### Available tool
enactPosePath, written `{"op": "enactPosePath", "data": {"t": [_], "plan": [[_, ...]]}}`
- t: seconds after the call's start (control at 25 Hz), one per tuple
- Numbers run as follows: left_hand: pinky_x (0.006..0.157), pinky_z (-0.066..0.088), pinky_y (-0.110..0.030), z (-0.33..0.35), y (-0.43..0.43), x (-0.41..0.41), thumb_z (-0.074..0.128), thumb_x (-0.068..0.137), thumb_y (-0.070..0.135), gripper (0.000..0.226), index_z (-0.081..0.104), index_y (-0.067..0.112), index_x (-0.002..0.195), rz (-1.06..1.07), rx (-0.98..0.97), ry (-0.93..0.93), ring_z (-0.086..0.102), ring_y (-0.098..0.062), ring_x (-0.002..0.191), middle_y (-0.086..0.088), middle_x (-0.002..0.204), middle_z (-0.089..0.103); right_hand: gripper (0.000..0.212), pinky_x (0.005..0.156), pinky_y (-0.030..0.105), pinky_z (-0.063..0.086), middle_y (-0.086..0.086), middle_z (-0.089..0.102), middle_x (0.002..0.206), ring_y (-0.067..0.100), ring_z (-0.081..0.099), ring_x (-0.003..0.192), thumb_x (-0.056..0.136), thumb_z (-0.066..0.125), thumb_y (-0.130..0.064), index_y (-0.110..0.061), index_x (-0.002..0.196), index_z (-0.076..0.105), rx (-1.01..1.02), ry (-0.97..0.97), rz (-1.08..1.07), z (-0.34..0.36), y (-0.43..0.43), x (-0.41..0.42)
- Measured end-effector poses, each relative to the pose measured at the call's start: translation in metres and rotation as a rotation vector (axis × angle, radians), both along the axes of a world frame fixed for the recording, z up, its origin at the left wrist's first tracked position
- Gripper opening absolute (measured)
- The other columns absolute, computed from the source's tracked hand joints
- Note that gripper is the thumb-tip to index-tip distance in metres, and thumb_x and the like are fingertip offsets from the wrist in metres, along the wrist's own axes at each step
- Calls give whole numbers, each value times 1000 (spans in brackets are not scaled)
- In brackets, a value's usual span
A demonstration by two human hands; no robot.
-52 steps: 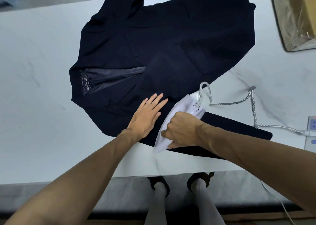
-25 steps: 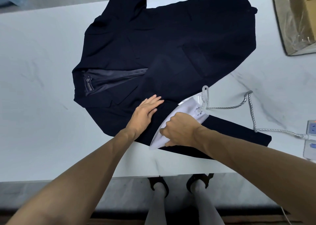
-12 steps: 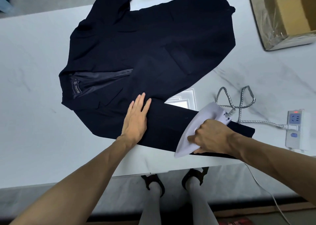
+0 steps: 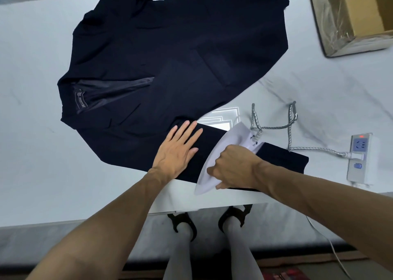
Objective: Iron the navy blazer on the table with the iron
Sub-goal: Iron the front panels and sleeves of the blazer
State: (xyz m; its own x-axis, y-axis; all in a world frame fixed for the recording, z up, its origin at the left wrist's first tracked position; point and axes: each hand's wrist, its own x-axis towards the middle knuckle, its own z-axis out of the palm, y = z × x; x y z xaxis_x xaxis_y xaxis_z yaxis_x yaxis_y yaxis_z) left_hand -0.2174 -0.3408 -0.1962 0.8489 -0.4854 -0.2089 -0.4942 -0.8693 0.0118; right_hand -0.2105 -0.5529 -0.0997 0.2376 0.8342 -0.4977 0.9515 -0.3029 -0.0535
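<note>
Right hand hides the iron handle; cardboard box is cropped.

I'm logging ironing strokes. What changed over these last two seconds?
The right hand slid the iron along the blazer sleeve toward the cuff, then partway back toward the left hand. Unchanged: its grip on the iron, the left hand flat on the sleeve, the cord plugged into the power strip.
</note>
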Motion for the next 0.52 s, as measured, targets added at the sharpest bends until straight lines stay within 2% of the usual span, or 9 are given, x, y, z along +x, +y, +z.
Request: {"op": "enactPosePath", "data": {"t": [0.08,0.28,0.52], "plan": [[123,8,-39,-3,0,0,16,105,44,57,19,22,157,-5,-10,-12,13,-21,152,-3,165,14,41,46,31,7,0,64,70,23,32,51,93,46,-58,-20,104,59,-21,12,-28,1,-22,-4],[123,7,-40,-3,-2,0,16,104,47,59,18,22,157,-11,-11,-6,12,-22,152,-3,165,13,39,46,30,10,2,63,70,25,37,53,95,45,-55,-18,101,56,-47,55,-58,3,-48,-10],[123,9,-39,-4,0,1,17,104,47,59,20,22,157,-14,-24,-10,14,-21,152,-2,165,15,41,46,31,6,-1,66,77,23,31,55,95,45,-56,-20,108,60,29,-23,28,-1,-3,-2]]}}
